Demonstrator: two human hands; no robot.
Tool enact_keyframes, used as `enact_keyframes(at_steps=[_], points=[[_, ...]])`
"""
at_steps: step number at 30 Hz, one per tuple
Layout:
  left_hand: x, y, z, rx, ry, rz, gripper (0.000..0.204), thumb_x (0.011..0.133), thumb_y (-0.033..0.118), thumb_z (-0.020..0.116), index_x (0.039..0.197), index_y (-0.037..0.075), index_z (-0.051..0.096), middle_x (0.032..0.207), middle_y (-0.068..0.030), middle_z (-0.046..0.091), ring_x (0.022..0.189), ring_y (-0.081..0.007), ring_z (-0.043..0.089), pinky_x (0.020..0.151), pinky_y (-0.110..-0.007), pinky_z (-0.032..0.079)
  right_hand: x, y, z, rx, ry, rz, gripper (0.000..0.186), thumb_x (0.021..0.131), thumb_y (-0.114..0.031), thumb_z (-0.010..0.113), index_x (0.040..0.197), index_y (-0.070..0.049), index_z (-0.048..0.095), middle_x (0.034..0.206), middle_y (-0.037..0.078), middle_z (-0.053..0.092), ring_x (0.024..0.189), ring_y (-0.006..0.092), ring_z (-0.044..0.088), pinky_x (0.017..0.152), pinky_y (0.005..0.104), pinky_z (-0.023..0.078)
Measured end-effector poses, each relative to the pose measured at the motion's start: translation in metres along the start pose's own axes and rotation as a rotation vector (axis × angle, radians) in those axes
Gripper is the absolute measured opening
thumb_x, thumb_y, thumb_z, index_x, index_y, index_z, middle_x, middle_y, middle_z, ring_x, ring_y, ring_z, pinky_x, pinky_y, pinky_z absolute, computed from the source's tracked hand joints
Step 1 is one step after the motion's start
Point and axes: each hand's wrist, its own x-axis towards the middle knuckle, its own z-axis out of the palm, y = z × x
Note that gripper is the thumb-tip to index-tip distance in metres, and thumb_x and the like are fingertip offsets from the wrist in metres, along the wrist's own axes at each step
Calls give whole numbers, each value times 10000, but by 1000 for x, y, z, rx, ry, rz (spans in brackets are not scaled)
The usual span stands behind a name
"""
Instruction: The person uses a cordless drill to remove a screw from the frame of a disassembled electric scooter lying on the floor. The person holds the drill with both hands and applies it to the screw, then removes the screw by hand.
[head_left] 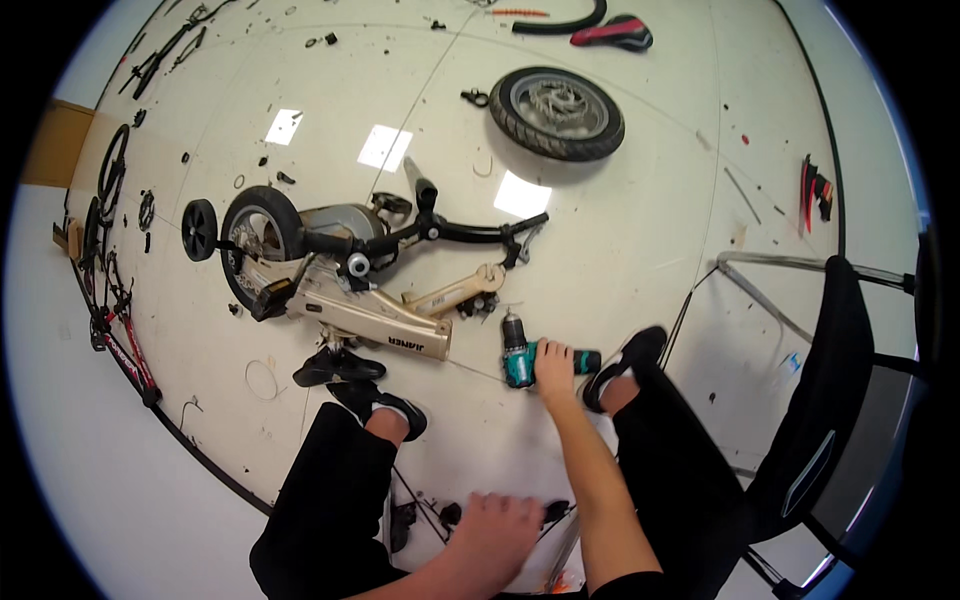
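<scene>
Evidently, with the drill as clock centre: one teal-and-black cordless drill (518, 366), chuck toward 12, the right hand (556, 370) wrapped round its handle; whether it touches the floor (650, 220) cannot be told. One left hand (503, 532), at 6, blurred, its grip impossible to tell, small black parts (452, 514) near it. One gold bicycle frame (350, 310), lying at 10, its tube end near the drill and blocking that side; one black handlebar (475, 232), at 11. One loose wheel (557, 113), at 12, well apart; one red-and-black saddle (615, 33) beyond it. One right shoe (645, 346), at 3, crowding the drill's handle end; one black chair (828, 370), farther out. One left shoe (402, 414), at 8. One red frame (130, 352), at 9, distant.
</scene>
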Motion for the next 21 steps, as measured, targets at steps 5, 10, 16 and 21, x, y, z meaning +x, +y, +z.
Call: enact_keyframes(at_steps=[5,10,16,21], points=[[19,-18,-40,52,415,-10,344,728,140,571,1036,-13,579,855,-101,543,839,-244,541,782,-377,447,-3,-1,7,0,-25,-77,340,779,-125,604,1102,-70,513,966,96,568,953,258,540,883,415,400],[14,-36,-47,124,241,-130,301,780,236,638,966,9,571,859,-131,598,876,-290,573,747,-412,436,-14,1,-27,39,29,-128,344,704,-146,652,1024,-72,550,928,103,582,936,271,559,884,458,383],[2,-41,-52,2,471,-192,306,791,241,617,973,-1,573,914,-143,599,989,-313,534,877,-443,392,-48,-6,-138,74,-190,-107,382,611,-175,685,954,-53,570,889,123,630,866,292,621,811,484,421],[-26,-69,-75,-260,781,-269,280,828,238,602,934,-21,595,953,-175,607,996,-329,549,892,-444,398,-71,-19,-276,168,-224,-84,307,653,-191,622,901,-9,618,826,193,675,808,366,659,735,423,517]])
